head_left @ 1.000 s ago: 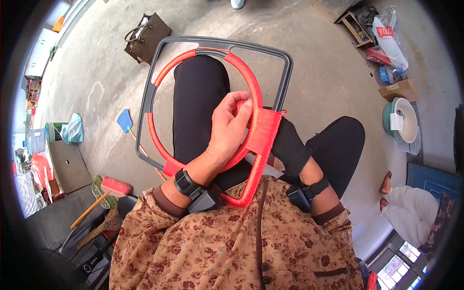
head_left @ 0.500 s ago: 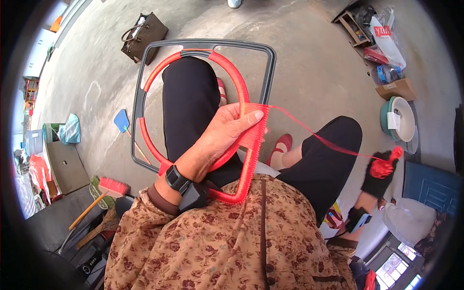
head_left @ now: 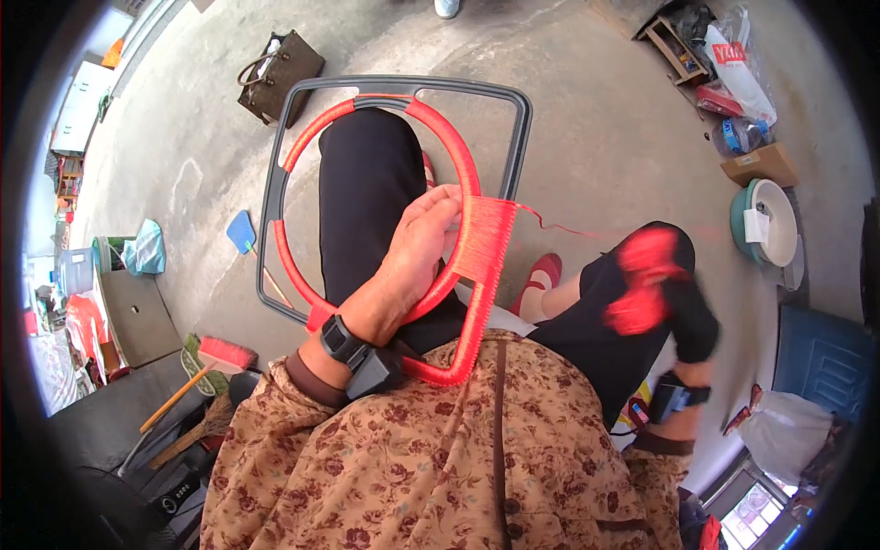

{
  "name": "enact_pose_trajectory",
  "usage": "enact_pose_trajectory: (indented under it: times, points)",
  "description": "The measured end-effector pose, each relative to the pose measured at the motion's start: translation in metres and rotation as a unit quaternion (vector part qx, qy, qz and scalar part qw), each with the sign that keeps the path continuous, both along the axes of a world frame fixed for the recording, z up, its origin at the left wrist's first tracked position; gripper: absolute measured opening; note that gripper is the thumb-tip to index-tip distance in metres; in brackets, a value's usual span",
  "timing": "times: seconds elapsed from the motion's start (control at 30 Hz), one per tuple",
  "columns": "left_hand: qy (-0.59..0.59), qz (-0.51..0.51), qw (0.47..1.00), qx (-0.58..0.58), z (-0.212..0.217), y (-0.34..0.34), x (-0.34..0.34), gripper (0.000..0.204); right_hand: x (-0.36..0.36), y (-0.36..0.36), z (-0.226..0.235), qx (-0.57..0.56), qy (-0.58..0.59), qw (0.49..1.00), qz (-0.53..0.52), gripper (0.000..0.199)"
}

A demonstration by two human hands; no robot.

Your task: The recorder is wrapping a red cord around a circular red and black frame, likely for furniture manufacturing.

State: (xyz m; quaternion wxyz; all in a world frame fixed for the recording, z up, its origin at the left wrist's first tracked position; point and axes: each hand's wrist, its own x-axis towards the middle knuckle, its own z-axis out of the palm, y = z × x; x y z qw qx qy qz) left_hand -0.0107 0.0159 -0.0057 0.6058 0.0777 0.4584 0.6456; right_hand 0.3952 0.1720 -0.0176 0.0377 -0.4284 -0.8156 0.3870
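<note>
A dark grey rounded frame (head_left: 525, 137) with a circular ring inside rests across my lap and right up over my left knee. Red thread (head_left: 465, 335) covers its lower right bar and much of the ring. Flat red strands (head_left: 489, 240) span from ring to outer bar. My left hand (head_left: 417, 240), bare and wearing a black wrist device, grips the ring's right side; some fingertips are hidden behind it. Over my right thigh, my right hand (head_left: 686, 302), in a black glove, holds a motion-blurred bundle of red thread (head_left: 642, 284). A slack thread trails from the strands towards it.
A brown handbag (head_left: 282, 78) stands on the concrete floor ahead. A blue fly swatter (head_left: 241, 231) and a red-bristled broom (head_left: 226, 355) lie left. Along the right are plastic bags (head_left: 733, 60), a cardboard box (head_left: 763, 167), basins (head_left: 775, 220) and a blue panel (head_left: 819, 353).
My right hand has swung inward, from out at the right to above my right thigh, and the taut thread has slackened. My left thumb has come off the strands, back to the ring.
</note>
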Motion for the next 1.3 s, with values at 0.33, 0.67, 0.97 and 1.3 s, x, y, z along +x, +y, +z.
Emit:
enact_pose_trajectory:
  times: [0.33, 0.67, 0.97, 1.3]
  points:
    - [0.298, 0.028, 0.954, -0.010, -0.010, -0.006, 0.004, 0.023, -0.271, -0.048, -0.003, -0.182, 0.201, 0.962, 0.008, 0.043]
    - [0.661, 0.198, 0.688, 0.226, 0.035, -0.014, 0.008, 0.040, -0.288, -0.060, 0.065, 0.160, 0.287, 0.932, 0.152, 0.055]
    - [0.299, 0.101, 0.948, 0.044, 0.019, -0.021, 0.000, 0.014, -0.211, -0.041, 0.064, -0.071, 0.363, 0.927, -0.055, 0.034]
    - [0.236, 0.088, 0.967, 0.043, 0.017, -0.017, 0.005, 0.010, -0.095, -0.010, 0.057, 0.129, -0.037, 0.983, 0.128, 0.021]
